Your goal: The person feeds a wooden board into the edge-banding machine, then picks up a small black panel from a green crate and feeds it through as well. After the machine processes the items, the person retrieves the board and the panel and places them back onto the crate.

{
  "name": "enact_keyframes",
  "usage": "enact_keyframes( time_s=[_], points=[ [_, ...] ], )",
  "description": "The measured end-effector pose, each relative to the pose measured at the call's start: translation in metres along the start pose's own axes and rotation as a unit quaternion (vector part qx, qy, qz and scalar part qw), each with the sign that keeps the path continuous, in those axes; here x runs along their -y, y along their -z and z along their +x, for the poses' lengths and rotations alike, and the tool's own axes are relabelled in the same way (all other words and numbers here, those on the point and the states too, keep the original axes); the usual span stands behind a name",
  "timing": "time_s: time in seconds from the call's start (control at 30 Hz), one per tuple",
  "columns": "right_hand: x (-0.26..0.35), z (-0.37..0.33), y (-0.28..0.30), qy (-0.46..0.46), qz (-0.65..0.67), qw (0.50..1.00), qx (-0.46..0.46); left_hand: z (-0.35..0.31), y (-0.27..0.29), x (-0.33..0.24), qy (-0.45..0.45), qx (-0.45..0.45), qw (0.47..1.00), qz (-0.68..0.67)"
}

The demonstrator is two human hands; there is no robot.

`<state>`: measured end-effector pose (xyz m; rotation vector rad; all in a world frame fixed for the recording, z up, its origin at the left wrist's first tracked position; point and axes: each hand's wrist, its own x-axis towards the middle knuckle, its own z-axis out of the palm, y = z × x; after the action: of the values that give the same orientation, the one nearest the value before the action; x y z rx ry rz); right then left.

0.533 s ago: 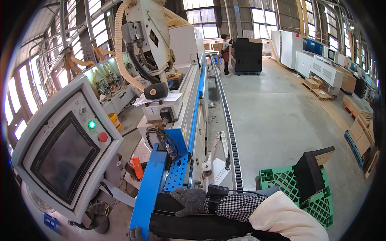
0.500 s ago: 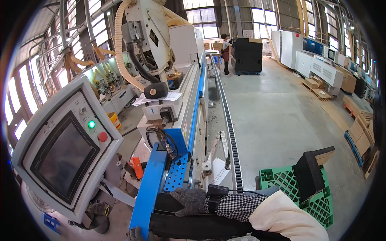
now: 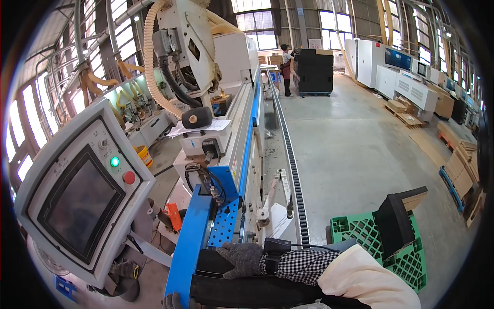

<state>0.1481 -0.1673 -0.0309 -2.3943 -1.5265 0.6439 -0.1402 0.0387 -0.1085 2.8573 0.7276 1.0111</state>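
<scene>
A long black panel (image 3: 257, 291) lies along the lower edge, against a blue guide bar (image 3: 186, 247) on the machine. My right hand (image 3: 241, 260), in a grey knitted glove, rests on the panel with its thumb apart from the other fingers, so it is open. Only a few gloved fingers of my left hand (image 3: 172, 301) show, at the near end of the blue bar. They look curled; what they grip, if anything, is hidden. Beyond my right hand is a blue perforated plate (image 3: 225, 222).
A control panel (image 3: 82, 201) with a dark screen, a lit green button and a red button stands at left. A roller rail (image 3: 291, 154) runs away ahead. Black pieces (image 3: 393, 226) lean on a green pallet (image 3: 350, 229) at right. A person (image 3: 286, 72) stands by a black stack (image 3: 315, 72).
The view has shifted very slightly. My hands and the black panel stay where they were. The distant person has turned a little toward the black stack.
</scene>
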Motion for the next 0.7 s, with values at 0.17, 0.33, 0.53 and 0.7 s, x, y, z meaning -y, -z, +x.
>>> enact_keyframes(
  time_s=[0.17,0.33,0.53,0.7],
  points=[
    [-0.001,-0.001,0.001,0.007,0.017,1.000,-0.005,-0.001,-0.002,0.001,0.007,0.000,1.000,0.005],
    [0.000,-0.002,0.002,0.010,0.011,1.000,-0.011,-0.001,-0.001,-0.001,0.020,0.007,1.000,0.016],
    [-0.002,0.000,-0.006,0.018,-0.005,0.999,-0.037,-0.001,0.001,-0.001,0.026,0.015,0.999,0.013],
    [-0.004,0.002,-0.010,0.030,-0.022,0.997,-0.069,-0.001,0.000,-0.001,0.023,0.006,1.000,0.004]
  ],
)
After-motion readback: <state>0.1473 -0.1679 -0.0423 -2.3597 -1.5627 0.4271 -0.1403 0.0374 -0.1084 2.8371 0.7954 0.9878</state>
